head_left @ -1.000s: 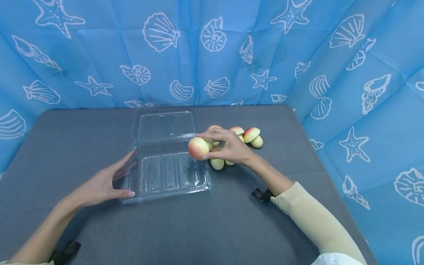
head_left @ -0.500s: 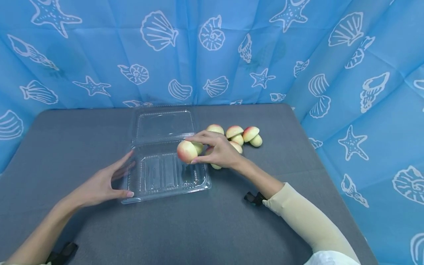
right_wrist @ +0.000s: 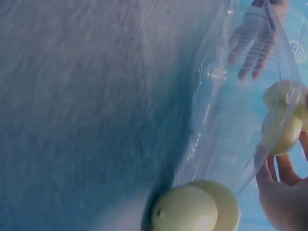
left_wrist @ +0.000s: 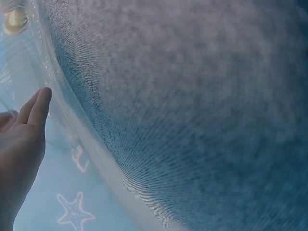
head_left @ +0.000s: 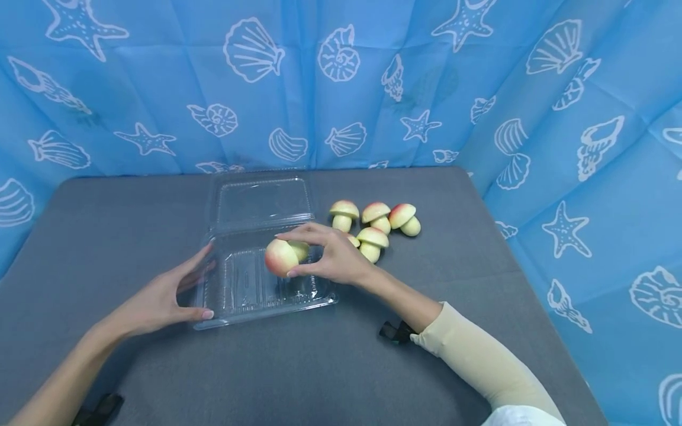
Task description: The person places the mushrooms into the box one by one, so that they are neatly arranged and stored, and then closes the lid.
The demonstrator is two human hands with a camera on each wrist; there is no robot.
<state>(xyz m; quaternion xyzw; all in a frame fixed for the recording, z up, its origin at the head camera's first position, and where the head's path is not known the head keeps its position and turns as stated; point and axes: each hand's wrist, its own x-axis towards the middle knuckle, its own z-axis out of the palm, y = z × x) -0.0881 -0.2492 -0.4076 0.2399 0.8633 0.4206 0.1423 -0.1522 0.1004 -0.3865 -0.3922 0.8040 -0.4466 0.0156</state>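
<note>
My right hand (head_left: 333, 254), the nearer, pinches one mushroom-shaped piece (head_left: 288, 255) above the clear tray (head_left: 266, 313), its stem (head_left: 301, 251) pointing rightward, cap (head_left: 278, 259) toward my left hand (head_left: 162, 296), which stands spread at the tray's side, gripping nothing.

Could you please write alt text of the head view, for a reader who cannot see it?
A person's right hand holds a red-and-cream mushroom piece over an open clear plastic container, while the left hand is at its left edge. Five similar pieces rest to the right on a gray table, before a blue curtain with white shells and starfish.
</note>
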